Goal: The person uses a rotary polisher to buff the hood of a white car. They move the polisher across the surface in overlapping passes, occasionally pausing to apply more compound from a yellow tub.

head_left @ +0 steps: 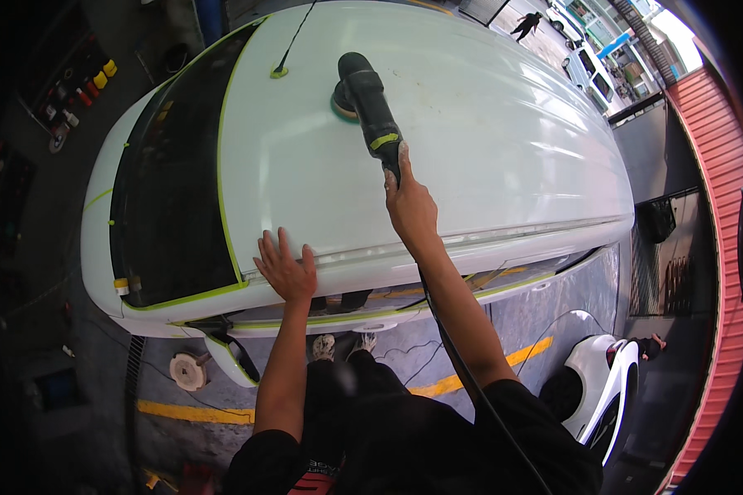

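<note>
A white vehicle's roof (322, 190) spreads out in front of me, its windshield (182, 181) edged with yellow-green masking tape (221, 165). My right hand (411, 205) grips the rear handle of a black car polisher (370, 103), with a strip of yellow-green tape round its body. The polisher's greenish pad (344, 106) rests on the roof, left of the machine's head. Fingers spread, my left hand (287, 268) lies on the near roof edge by the windshield's corner. An antenna (287, 51) with tape at its base stands on the far side.
The polisher's black cord (462, 363) trails along my right arm. Below the roof, a side mirror (229, 355) juts out near a round-topped stool (188, 371). Another white car (590, 388) stands at right. A person (527, 26) is far off; another person (648, 346) is at right.
</note>
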Demonstrator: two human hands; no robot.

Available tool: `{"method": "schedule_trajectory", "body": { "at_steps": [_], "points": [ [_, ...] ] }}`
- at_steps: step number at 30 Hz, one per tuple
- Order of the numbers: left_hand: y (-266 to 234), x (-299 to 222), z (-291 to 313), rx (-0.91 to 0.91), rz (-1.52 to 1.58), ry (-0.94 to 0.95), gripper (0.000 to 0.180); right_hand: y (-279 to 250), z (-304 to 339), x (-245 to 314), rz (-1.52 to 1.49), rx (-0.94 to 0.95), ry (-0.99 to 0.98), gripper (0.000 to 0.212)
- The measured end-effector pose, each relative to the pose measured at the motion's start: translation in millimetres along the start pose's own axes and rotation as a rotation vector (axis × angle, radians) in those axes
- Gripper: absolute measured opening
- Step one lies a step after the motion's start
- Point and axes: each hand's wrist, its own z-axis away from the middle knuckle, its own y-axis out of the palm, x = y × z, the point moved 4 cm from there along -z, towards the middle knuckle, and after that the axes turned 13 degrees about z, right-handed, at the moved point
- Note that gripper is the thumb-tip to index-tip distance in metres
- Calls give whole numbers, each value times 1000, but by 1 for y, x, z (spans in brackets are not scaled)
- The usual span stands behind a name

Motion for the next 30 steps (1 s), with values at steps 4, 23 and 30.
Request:
{"method": "schedule_trajectory", "body": {
  "at_steps": [4,23,30],
  "points": [
    [5,3,0,12,-34,2,69,17,10,29,-3,2,-95,72],
    [11,10,2,-1,-50,45,67,-16,67,-97,-81,-37,110,73],
    [11,7,5,8,-29,24,67,-17,88,-100,-156,-24,274,77]
  ]
}}
